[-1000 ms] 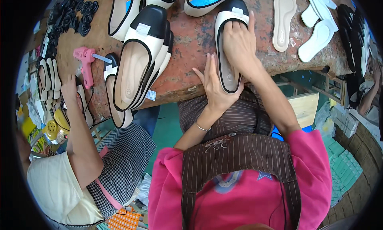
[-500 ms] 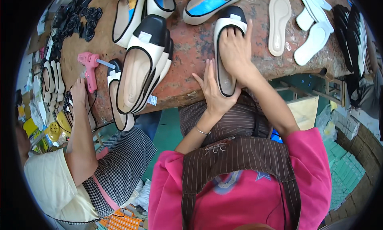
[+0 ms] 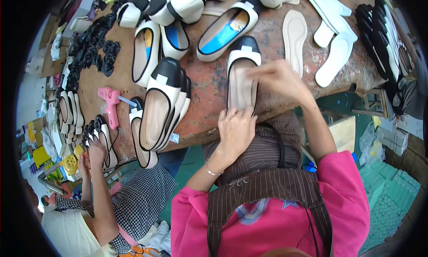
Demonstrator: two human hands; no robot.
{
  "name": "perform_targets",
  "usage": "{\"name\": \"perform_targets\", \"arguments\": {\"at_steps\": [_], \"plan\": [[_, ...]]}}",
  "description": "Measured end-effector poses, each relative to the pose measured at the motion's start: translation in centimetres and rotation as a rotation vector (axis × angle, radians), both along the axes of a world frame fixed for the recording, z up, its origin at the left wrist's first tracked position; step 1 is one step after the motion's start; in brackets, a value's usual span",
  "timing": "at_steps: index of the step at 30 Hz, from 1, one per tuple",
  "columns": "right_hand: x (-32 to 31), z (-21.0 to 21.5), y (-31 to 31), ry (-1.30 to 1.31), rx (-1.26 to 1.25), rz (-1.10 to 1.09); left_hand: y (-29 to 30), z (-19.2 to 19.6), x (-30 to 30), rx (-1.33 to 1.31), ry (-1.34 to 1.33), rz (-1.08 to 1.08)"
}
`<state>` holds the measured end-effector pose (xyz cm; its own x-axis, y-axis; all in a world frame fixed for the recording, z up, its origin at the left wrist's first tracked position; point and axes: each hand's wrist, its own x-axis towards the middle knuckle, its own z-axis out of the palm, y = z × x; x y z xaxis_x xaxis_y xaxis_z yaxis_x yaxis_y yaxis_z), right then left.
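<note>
A white flat shoe [image 3: 243, 81] with a black toe cap and black trim lies in front of me, its toe pointing away. A beige insole shows inside it. My left hand [image 3: 237, 130] grips the heel end, fingers bent over the back rim. Above the shoe's right edge is my right hand [image 3: 285, 81], its fingers smeared by motion; whether they hold anything is unclear. Right of the shoe lies a loose beige insole [image 3: 294, 41]. Beyond the toe is another white shoe [image 3: 229, 29] with a blue patch inside. A stack of matching shoes [image 3: 158, 107] stands to the left.
A pink glue gun [image 3: 109, 103] rests at the left, near black flower trims [image 3: 107, 56]. White insole pieces [image 3: 336, 56] and black shoe parts [image 3: 379, 43] lie at the right. A co-worker's hand [image 3: 96, 152] is at the table's left edge, beside other shoes.
My right hand has come out of the shoe and moved to its right. My left hand has shifted from the shoe's side onto its heel. The view has tilted, showing more shoes at the back.
</note>
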<state>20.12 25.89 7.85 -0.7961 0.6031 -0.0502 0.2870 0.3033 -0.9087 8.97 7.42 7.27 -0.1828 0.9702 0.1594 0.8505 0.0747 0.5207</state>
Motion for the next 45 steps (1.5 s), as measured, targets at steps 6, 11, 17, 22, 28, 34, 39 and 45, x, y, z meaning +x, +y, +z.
{"name": "perform_targets", "arguments": {"at_steps": [6,11,17,22,28,34,39,45], "plan": [[5.4,-4.6,5.1,-0.631,0.686,-0.753,-1.4,8.8,-7.5,0.227,0.027,-0.076],[6.1,-6.1,7.2,0.031,0.381,-0.8,-7.7,8.2,-14.6,0.052,0.27,0.007],[7.1,-1.2,6.7,0.406,-0.292,-0.704,-11.2,5.1,-15.6,0.104,0.22,0.068],[9.8,0.1,6.5,0.879,-0.799,-0.28,-16.0,-4.2,-16.7,0.367,-0.01,0.322],[9.9,-1.5,6.3,1.119,-0.893,-0.248,-14.1,-4.7,-15.2,0.466,0.032,0.396],[7.3,0.8,4.6,0.965,-0.901,-0.626,-14.3,-2.7,-9.9,0.47,-0.073,0.798],[11.0,-2.4,8.2,0.969,-0.941,-0.426,-13.0,5.3,-12.5,0.701,-0.016,1.013],[5.1,0.8,5.3,1.063,-0.905,-0.491,-1.2,7.7,-24.8,0.922,0.236,0.959]]}}
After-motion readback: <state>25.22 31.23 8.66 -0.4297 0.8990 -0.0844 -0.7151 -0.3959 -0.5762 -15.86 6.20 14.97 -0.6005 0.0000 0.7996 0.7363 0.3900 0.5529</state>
